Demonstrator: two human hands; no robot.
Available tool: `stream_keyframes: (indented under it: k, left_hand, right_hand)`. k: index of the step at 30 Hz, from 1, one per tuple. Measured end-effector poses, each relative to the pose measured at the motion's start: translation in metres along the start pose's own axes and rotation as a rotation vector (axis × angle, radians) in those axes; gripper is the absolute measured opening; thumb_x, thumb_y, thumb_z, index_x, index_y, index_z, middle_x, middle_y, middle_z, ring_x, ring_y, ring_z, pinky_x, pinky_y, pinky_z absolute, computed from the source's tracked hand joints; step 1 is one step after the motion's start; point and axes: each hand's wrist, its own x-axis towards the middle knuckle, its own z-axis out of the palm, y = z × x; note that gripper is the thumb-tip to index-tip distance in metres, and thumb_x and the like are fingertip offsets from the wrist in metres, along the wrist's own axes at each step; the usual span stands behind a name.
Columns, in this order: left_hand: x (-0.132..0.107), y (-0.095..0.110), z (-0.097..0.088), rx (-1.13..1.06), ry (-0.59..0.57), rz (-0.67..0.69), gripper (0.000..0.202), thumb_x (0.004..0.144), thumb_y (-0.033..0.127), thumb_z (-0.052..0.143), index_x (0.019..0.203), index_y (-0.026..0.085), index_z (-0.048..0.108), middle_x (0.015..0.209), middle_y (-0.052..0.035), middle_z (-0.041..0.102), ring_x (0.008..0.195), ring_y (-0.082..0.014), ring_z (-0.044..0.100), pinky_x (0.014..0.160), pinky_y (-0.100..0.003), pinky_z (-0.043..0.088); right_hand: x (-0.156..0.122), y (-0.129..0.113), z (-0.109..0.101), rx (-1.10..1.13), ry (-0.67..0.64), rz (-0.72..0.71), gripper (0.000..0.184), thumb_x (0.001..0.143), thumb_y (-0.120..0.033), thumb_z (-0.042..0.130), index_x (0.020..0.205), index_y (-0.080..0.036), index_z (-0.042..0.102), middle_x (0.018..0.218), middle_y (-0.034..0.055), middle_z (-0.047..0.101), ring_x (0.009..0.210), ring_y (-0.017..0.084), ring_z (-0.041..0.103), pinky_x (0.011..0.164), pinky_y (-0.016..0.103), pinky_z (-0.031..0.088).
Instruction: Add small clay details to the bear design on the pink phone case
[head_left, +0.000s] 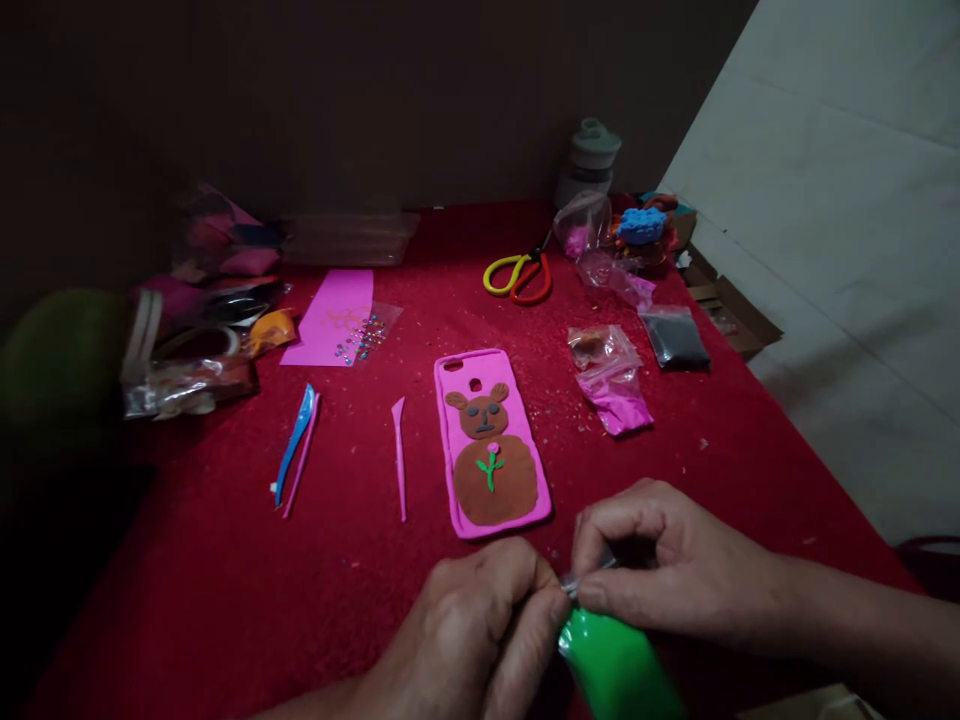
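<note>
Both my hands pinch the top edge of a clear plastic bag (615, 665) filled with bright green clay, low at the front of the table. My left hand (480, 625) is closed on the bag's left corner, and my right hand (667, 565) grips the same edge just to the right. Just beyond them lies a pink phone case (497, 500) bearing a brown clay bear with a green-stemmed pink flower on its belly. To its left is a pink modelling tool (400, 460). A blue modelling tool (295, 445) and a thin pink stick (304, 460) lie further left.
Scissors (520, 277) with yellow and red handles lie at the back. Small bags of pink clay (619, 400) and dark clay (675, 338) are on the right. Pink paper (326, 320), gems (365, 338) and packets (199, 375) sit left. A bottle (592, 155) stands behind.
</note>
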Motion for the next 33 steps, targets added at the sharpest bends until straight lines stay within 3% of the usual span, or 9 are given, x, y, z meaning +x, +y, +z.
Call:
stream_keyframes:
  k: [8, 14, 20, 27, 33]
  left_hand:
    - [0.001, 0.006, -0.003, -0.024, -0.067, -0.108, 0.029, 0.093, 0.028, 0.043, 0.07, 0.017, 0.058, 0.059, 0.0005, 0.059, 0.052, -0.009, 0.052, 0.05, -0.016, 0.042]
    - [-0.002, 0.001, -0.001, 0.039, 0.029, 0.009, 0.028, 0.092, 0.028, 0.039, 0.076, 0.019, 0.06, 0.059, -0.0001, 0.064, 0.049, -0.0098, 0.056, 0.048, -0.016, 0.044]
    - [0.001, 0.009, -0.007, 0.08, -0.064, -0.121, 0.022, 0.089, 0.025, 0.044, 0.075, 0.018, 0.058, 0.061, -0.0003, 0.065, 0.052, -0.0101, 0.057, 0.049, -0.015, 0.047]
    - [-0.006, -0.007, 0.003, 0.044, 0.031, 0.054, 0.021, 0.091, 0.028, 0.039, 0.084, 0.019, 0.057, 0.062, -0.0004, 0.064, 0.049, -0.0107, 0.057, 0.047, -0.017, 0.046]
    - [-0.009, -0.01, 0.006, 0.048, 0.043, 0.083, 0.016, 0.091, 0.024, 0.041, 0.082, 0.021, 0.054, 0.061, 0.001, 0.061, 0.049, -0.0098, 0.055, 0.046, -0.017, 0.042]
  right_hand:
    - [-0.002, 0.001, -0.003, 0.044, -0.007, 0.044, 0.026, 0.076, -0.034, 0.065, 0.065, -0.011, 0.064, 0.058, -0.0006, 0.053, 0.056, 0.009, 0.043, 0.051, 0.021, 0.033]
    - [-0.005, -0.001, -0.007, 0.046, -0.021, 0.052, 0.023, 0.075, -0.032, 0.067, 0.066, -0.01, 0.067, 0.057, -0.0002, 0.054, 0.055, 0.009, 0.043, 0.051, 0.02, 0.033]
    - [-0.003, 0.0, -0.009, 0.036, 0.001, 0.05, 0.025, 0.075, -0.034, 0.067, 0.066, -0.01, 0.068, 0.059, 0.0018, 0.057, 0.056, 0.01, 0.046, 0.052, 0.02, 0.035]
    - [-0.002, 0.003, -0.01, 0.041, -0.015, 0.029, 0.024, 0.074, -0.033, 0.068, 0.066, -0.01, 0.068, 0.06, 0.0015, 0.058, 0.056, 0.009, 0.046, 0.052, 0.02, 0.035]
    - [-0.002, 0.0, -0.009, 0.041, -0.034, 0.048, 0.025, 0.074, -0.033, 0.067, 0.066, -0.01, 0.066, 0.06, 0.002, 0.058, 0.056, 0.01, 0.046, 0.052, 0.02, 0.035]
